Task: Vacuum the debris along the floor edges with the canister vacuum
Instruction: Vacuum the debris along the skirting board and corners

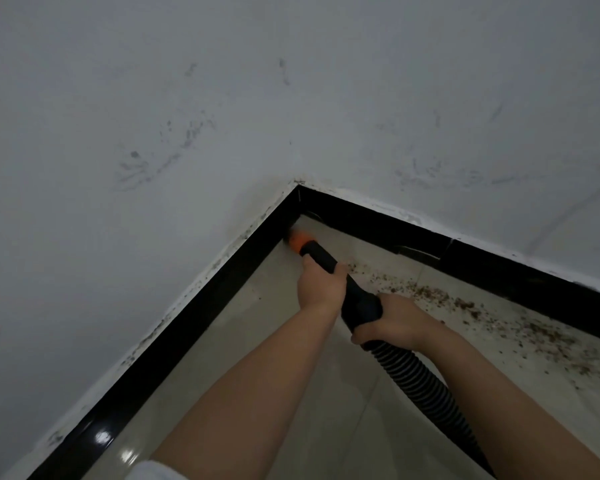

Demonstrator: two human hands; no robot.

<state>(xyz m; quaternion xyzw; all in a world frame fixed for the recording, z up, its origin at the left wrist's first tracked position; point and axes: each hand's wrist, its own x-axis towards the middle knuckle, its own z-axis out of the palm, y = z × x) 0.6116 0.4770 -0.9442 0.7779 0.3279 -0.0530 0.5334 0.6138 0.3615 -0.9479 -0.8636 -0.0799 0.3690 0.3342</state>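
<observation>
The black wand [321, 258] is gripped by the left hand [321, 284] and right hand [395, 322], its orange nozzle [297, 239] pressed into the floor corner beside scattered debris [465, 303].

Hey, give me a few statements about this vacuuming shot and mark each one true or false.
1. Both hands grip the vacuum wand. True.
2. The orange nozzle is out in the middle of the floor. False: it is pushed into the corner, against the black baseboard.
3. Brown debris lies along the right-hand wall edge. True.
4. The left hand holds the ribbed hose. False: it grips the wand nearer the nozzle; the right hand holds the end where the hose joins.
5. The baseboard is white. False: it is black.
</observation>
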